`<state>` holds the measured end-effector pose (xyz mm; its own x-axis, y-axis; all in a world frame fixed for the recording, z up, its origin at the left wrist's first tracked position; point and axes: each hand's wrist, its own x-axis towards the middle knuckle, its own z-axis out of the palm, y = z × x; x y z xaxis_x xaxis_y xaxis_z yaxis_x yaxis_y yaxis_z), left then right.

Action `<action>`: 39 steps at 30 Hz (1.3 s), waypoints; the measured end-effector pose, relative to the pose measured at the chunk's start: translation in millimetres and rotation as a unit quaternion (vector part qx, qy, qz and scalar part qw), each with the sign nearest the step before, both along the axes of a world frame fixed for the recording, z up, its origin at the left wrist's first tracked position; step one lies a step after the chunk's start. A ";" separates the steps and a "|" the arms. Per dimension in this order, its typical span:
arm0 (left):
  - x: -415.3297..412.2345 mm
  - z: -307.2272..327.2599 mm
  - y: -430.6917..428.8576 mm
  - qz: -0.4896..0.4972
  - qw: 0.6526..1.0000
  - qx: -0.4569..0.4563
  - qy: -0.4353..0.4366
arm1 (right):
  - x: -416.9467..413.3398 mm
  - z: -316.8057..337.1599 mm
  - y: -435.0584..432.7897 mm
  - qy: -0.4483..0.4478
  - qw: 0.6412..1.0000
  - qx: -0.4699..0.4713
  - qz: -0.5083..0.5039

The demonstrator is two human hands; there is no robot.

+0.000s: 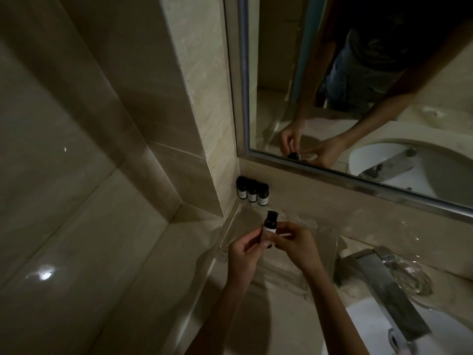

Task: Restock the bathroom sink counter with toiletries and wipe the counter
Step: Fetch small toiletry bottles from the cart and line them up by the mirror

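Bottles: four in view, all small and dark with a black cap and a pale label. The corner trio (252,192) stands upright in a touching row at the back left of the counter (281,319), against the wall below the one mirror (276,60). My left hand (245,254) pinches the fourth bottle (346,228) low on its body, thumb and fingertips curled in. My right hand (297,249) pinches the same bottle from the other side. It's upright, over the one clear tray (226,239), near the trio; can't tell if it touches the tray. Further right are one steel faucet (384,283), one clear glass dish (414,275) beside it, and one white basin (368,326).
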<state>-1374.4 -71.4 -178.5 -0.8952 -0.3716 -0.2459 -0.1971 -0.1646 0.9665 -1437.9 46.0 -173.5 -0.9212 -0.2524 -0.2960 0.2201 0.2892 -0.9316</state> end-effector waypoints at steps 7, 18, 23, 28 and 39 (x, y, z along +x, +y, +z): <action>5.6 -17.0 -8.6 -0.195 0.894 -0.398 -0.073 | -31.2 -4.7 -2.5 0.083 0.992 0.067 -0.069; 4.6 -25.0 -11.7 -0.218 0.869 -0.443 -0.043 | -49.2 -30.1 -22.2 0.195 0.971 0.083 -0.108; 4.8 -26.4 -11.9 -0.220 0.867 -0.445 -0.041 | -45.3 -41.8 -33.9 0.222 0.963 0.072 -0.133; 3.8 -28.0 -12.1 -0.224 0.869 -0.440 -0.042 | -42.5 -38.6 -40.2 0.223 0.953 0.040 -0.202; 7.3 -16.1 -27.2 -0.233 0.895 -0.371 -0.084 | -36.6 -47.4 -28.9 0.216 0.956 0.085 -0.181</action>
